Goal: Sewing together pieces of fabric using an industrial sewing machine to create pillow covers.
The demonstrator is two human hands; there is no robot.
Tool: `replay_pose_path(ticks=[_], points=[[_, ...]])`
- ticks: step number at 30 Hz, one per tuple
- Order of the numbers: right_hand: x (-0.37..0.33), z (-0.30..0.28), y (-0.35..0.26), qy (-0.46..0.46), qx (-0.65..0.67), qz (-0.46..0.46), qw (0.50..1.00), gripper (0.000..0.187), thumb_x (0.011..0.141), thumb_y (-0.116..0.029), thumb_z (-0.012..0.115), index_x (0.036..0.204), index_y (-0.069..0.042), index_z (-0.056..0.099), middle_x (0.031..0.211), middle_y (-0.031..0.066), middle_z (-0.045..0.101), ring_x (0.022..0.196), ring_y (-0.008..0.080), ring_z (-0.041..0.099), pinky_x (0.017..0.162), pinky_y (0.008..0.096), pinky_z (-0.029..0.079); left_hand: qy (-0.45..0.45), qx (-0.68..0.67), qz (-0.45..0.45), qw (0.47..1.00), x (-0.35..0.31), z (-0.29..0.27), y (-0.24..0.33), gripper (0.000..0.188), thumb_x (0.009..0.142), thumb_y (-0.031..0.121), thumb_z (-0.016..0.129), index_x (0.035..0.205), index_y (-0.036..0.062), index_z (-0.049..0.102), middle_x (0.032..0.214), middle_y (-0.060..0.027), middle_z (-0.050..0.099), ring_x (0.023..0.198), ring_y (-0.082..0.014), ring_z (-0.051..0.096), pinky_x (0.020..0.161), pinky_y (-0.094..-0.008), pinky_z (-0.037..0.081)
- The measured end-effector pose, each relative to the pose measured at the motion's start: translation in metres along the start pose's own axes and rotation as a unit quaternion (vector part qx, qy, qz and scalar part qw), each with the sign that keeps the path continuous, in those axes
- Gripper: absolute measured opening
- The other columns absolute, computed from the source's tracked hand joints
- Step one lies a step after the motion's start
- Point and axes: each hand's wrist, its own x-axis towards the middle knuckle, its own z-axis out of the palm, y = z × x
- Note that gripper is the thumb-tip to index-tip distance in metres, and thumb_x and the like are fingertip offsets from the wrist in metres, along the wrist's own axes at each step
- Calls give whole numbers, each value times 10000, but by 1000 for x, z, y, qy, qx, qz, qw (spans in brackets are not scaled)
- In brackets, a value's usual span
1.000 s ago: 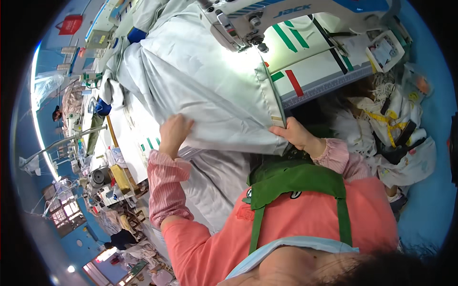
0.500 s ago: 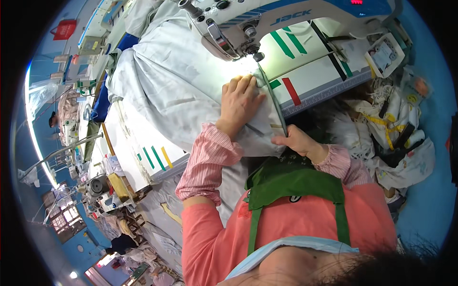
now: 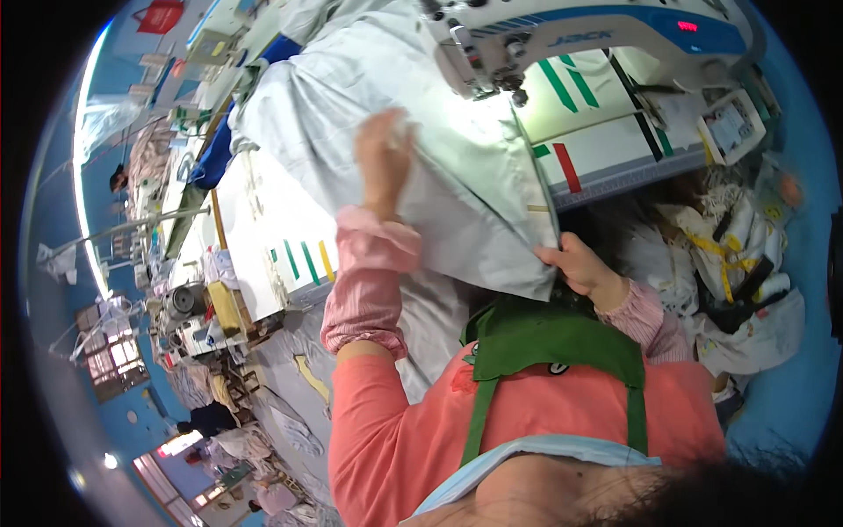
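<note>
A large pale grey-white cloth (image 3: 351,114) spreads over the sewing machine table and hangs down toward my apron. Its right edge runs from under the lit sewing machine head (image 3: 496,66) down to my right hand (image 3: 590,268), which pinches the edge near its lower corner between thumb and fingers. Above the left part of the cloth is my left hand (image 3: 384,162), smeared by motion. Its fingers are too blurred to read, and I cannot tell whether it touches the cloth. A short tan mark (image 3: 537,209) shows near the cloth's right edge.
Green, black and red tape strips (image 3: 567,168) mark the white table right of the needle. A ruler strip (image 3: 615,183) lines its front edge. At the right stand a small framed panel (image 3: 731,128) and a heap of bags and scraps (image 3: 746,290). Other machines stand along the left.
My left hand has come off the cloth beside the needle and moved left. My right hand keeps the edge, shifted slightly right. The cloth's front part is spread wider, and the whole view has shifted.
</note>
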Motion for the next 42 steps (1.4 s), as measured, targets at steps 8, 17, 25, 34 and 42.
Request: replay_pose_path(ticks=[8,17,25,34,42], points=[[-22,10,-22,-24,54,-4,998,312,897,-102,595,1160,67,584,1062,81,663,908,140,643,805,289,519,-8,297,-540,787,-4,-21,-223,942,713,612,692,1288,-83,419,1216,-212,553,1206,-371,457,1000,-504,372],[-29,4,-24,16,111,-58,992,343,885,-71,579,1206,48,554,1122,102,653,986,190,655,862,340,532,162,-148,-506,834,88,-85,-291,521,787,421,712,1079,4,604,1055,-159,640,902,-291,628,841,-383,500],[-2,47,-20,-99,111,-63,987,324,906,-68,578,1219,11,554,1074,93,653,942,191,658,831,329,543,363,-151,-294,871,-61,-383,-164,470,852,363,630,1153,5,582,1085,-160,633,911,-248,616,784,-338,511],[-13,22,11,-39,34,-12,999,270,902,-137,624,1116,28,614,991,73,681,843,150,668,759,300,546,229,41,-486,843,-270,-387,-21,286,880,205,583,1058,-15,622,958,-138,643,824,-195,601,705,-297,505],[-8,5,26,-22,-93,-64,993,236,865,-116,694,1033,44,652,950,54,674,809,106,625,732,275,515,-39,-45,-127,990,-125,-115,-1,566,901,296,591,1382,51,422,1246,-229,564,1185,-348,526,1037,-411,384]])
